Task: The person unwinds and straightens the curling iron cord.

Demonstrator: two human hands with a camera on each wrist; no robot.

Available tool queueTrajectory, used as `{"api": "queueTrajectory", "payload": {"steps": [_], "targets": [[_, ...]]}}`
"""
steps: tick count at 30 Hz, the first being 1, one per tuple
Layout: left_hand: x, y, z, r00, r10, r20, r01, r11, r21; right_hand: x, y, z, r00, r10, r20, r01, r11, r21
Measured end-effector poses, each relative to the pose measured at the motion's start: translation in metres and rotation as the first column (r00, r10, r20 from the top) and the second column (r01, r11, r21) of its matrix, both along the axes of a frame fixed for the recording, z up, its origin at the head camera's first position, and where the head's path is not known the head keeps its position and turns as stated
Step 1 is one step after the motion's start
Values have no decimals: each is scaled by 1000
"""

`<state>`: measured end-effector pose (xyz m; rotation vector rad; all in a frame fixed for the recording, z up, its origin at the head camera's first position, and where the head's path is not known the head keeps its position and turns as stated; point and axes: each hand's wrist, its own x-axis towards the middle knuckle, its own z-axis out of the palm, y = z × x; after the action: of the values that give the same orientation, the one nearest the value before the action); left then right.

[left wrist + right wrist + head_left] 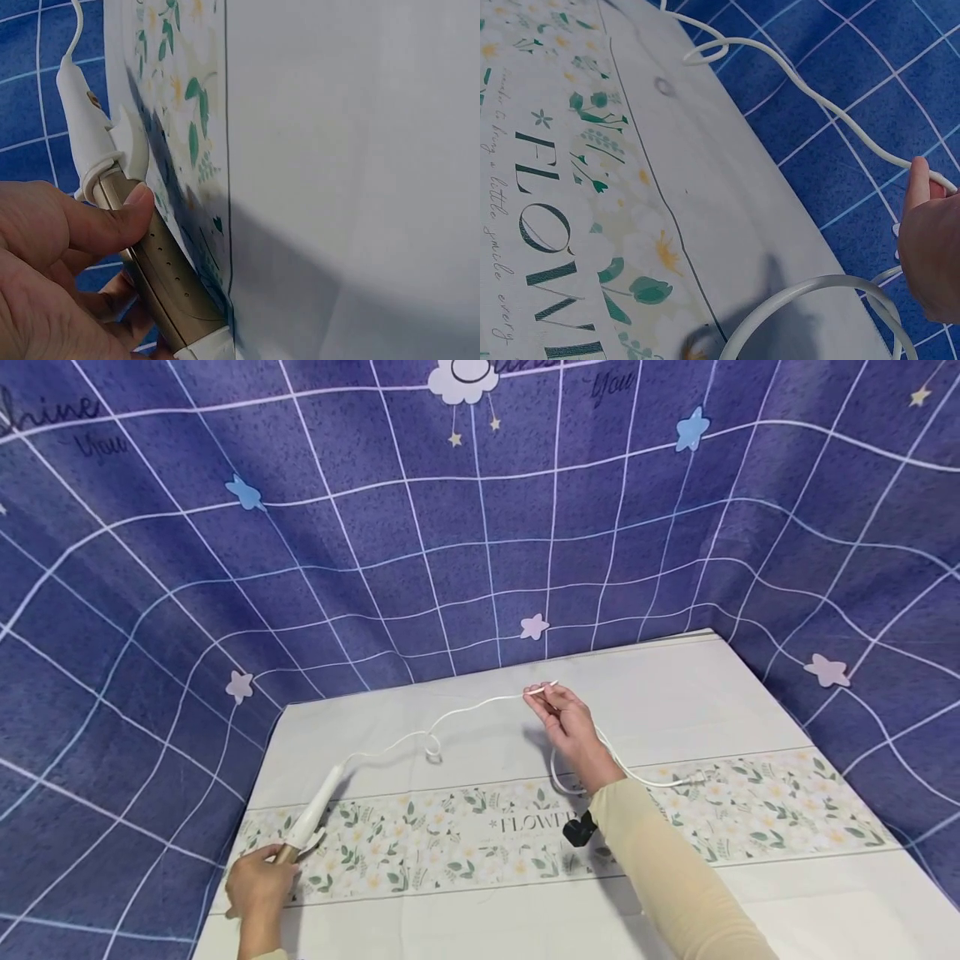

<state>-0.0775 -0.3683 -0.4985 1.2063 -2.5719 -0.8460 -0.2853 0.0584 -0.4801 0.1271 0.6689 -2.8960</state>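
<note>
My left hand (261,883) grips a curling iron (321,802) by its bronze barrel (166,262), thumb on one side and fingers behind. Its white handle points away, tilted up toward the back of the table. From the handle's end a white power cord (480,703) runs to the right, with a small twisted loop midway. Farther right and higher, my right hand (570,720) pinches this cord between thumb and fingertips. The rest of the cord hangs below that hand in a loop (810,283) and ends at a plug (696,778) on the right.
A white table cover (630,681) with a floral band lettered FLOWER lies under both hands. Blue gridded cloth (450,543) with stars stands around the back and sides. A small black object (579,829) sits beside the right sleeve.
</note>
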Motion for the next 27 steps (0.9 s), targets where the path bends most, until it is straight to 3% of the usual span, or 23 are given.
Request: {"api": "queueTrajectory", "payload": {"steps": [12, 23, 27], "targets": [[0, -16, -13, 999, 21, 35, -20, 999, -39, -1, 6, 0, 1000, -25, -12, 25, 999, -42], [-2, -30, -12, 998, 50, 28, -49, 998, -35, -1, 13, 0, 998, -60, -12, 59, 997, -39], [-3, -35, -13, 997, 44, 57, -41, 998, -38, 0, 16, 1, 998, -64, 11, 64, 997, -36]]}}
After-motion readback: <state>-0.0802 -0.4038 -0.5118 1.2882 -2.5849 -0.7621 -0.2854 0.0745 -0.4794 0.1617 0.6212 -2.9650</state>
